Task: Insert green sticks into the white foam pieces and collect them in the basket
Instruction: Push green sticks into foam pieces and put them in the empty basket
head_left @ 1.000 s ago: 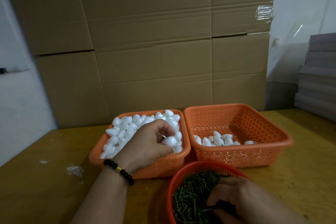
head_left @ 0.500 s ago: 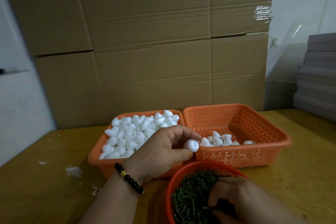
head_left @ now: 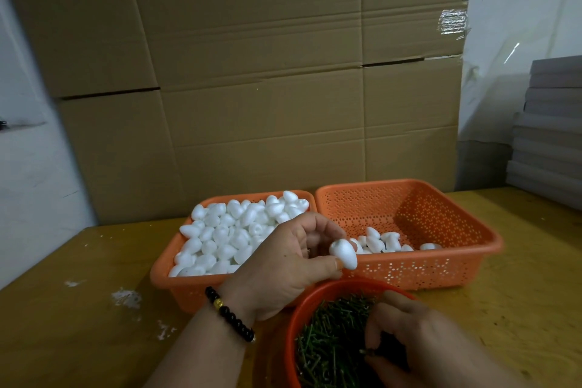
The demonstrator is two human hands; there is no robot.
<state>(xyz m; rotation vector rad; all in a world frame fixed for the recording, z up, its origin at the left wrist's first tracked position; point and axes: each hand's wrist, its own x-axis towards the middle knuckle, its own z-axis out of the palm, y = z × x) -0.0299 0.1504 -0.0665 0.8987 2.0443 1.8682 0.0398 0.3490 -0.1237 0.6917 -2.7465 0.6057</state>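
A wall of stacked brown cardboard boxes [head_left: 258,73] rises behind a yellowish wooden counter [head_left: 63,309] flecked with white foam crumbs [head_left: 126,297].

At left on the counter sits an orange basket [head_left: 176,283] heaped almost full with plain white foam pieces [head_left: 226,230]. In front of it the left hand [head_left: 283,268], wearing a black bead bracelet [head_left: 230,318], pinches one egg-shaped foam piece [head_left: 343,254] between thumb and fingers, held above the near edge of the baskets.

Just right, touching the first, a second orange basket [head_left: 441,268] holds only a small cluster of collected pieces [head_left: 384,243].

At the lower right, the right hand [head_left: 419,337] reaches into a round red bowl [head_left: 294,324] of green sticks [head_left: 330,340], fingers curled as if picking one; whether a stick is gripped cannot be told.

Judging by the baskets, the work is at an early stage: a handful done, most pieces remaining.
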